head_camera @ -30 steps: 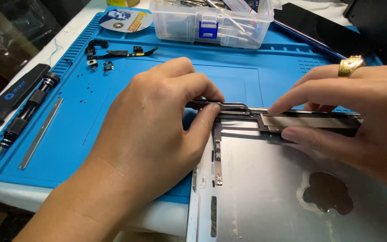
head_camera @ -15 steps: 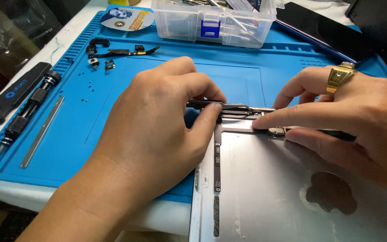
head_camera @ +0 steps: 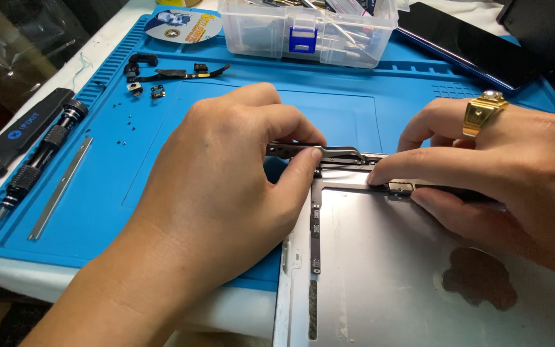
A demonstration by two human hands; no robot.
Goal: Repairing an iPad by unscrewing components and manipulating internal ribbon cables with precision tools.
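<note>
A silver tablet back shell (head_camera: 387, 270) lies on a blue work mat (head_camera: 162, 128), inner side up, with a dark round patch at its right. My left hand (head_camera: 226, 193) grips metal tweezers (head_camera: 329, 153), whose tips rest at the shell's top left corner. My right hand (head_camera: 502, 173), with a gold ring on one finger, presses its index fingertip on a thin dark strip (head_camera: 419, 188) along the shell's top edge. The other fingers of that hand cover the rest of the strip.
A black screwdriver (head_camera: 33, 167) and a metal bar (head_camera: 59, 189) lie at the mat's left. Small black parts (head_camera: 162, 74) and tiny screws sit at the upper left. A clear plastic box (head_camera: 309, 29) stands at the back, a dark phone (head_camera: 464, 45) to its right.
My right hand has slid left along the shell's top edge, its index fingertip now closer to the tweezers. My left hand has stayed with the tweezers at the corner.
</note>
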